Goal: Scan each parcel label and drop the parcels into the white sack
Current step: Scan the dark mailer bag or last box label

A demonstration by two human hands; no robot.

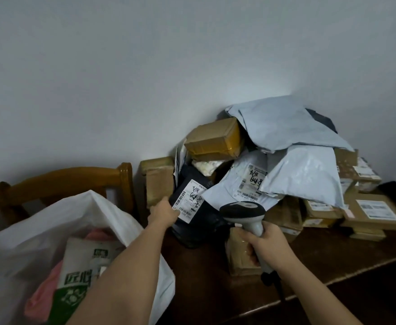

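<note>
Black parcel (192,221) gripped by left hand (163,211), scanner (246,214) right

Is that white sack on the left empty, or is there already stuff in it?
Not empty. The white sack gapes open, with a green-and-white packet and something pink inside.

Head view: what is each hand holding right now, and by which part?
The left hand grips the black parcel at its left edge, beside its label. The right hand holds the scanner by its handle.
</note>
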